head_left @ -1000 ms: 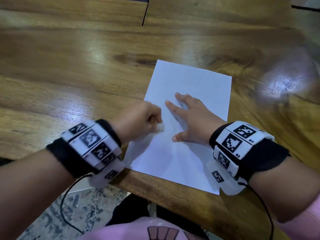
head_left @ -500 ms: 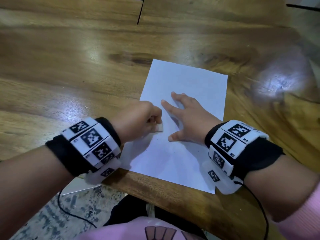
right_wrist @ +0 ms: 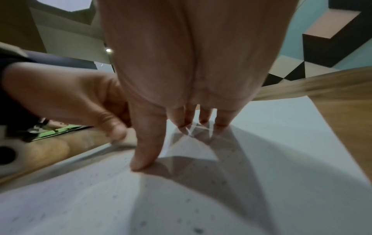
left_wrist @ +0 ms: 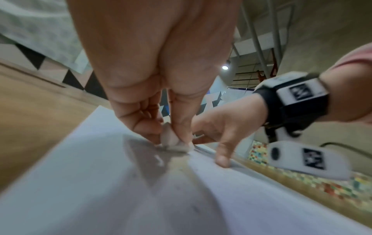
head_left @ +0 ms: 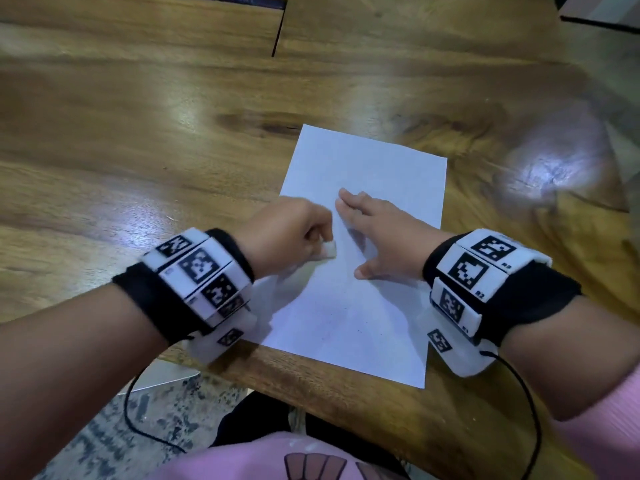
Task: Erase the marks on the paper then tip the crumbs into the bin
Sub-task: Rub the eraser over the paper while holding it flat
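A white sheet of paper lies on the wooden table near its front edge. My left hand pinches a small white eraser and presses it onto the paper's left part. In the left wrist view the eraser sits between thumb and fingers, touching the paper. My right hand lies flat on the sheet with fingers spread, holding it down. In the right wrist view its thumb and fingertips press the paper. Small grey crumbs dot the sheet. No bin is in view.
The table's front edge runs just below the paper, with patterned floor beneath. A dark seam splits the table at the back. Bright glare lies on the wood to the right.
The left hand with the eraser has shifted slightly along the paper's left part. The right hand stays pressed on the sheet.
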Demonstrator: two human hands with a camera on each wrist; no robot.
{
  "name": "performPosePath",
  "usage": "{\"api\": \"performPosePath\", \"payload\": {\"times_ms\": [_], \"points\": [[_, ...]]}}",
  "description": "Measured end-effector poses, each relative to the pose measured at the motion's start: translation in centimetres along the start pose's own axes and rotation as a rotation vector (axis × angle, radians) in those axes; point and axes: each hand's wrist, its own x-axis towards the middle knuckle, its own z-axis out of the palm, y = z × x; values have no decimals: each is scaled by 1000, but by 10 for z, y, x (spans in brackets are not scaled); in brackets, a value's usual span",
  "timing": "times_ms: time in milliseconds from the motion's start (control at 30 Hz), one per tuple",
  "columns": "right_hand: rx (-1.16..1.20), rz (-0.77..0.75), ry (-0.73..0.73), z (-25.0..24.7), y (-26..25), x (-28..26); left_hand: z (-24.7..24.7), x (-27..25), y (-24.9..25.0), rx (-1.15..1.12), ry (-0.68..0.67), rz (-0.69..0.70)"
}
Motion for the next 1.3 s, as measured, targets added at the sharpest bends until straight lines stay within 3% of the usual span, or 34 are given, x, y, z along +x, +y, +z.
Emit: {"api": "performPosePath", "payload": {"times_ms": [167, 233, 333, 467, 567, 767, 833, 967, 1200, 1300], "points": [[-3, -1, 14, 3, 0, 2, 15, -4, 2, 60, 4, 110], [-1, 1, 11, 3, 1, 3, 24, -33, 0, 37, -93, 167], [11, -1, 10, 3, 1, 3, 27, -58, -2, -26, -225, 130], [9, -1, 13, 2, 0, 2, 10, -20, 1, 65, -29, 77], [1, 4, 10, 1, -1, 1, 11, -13, -1, 41, 1, 72], [32, 9, -2, -1, -1, 0, 25, -57, -4, 5, -229, 170], [31, 6, 5, 0, -1, 0, 18, -39, -1, 66, -159, 181], [28, 2, 16, 1, -1, 1, 6, 5, 4, 99, 23, 63], [84, 17, 35, 3, 3, 1, 34, -56, 0, -1, -205, 176], [119, 76, 77, 4, 4, 0, 24, -44, -1, 25, -218, 156]]}}
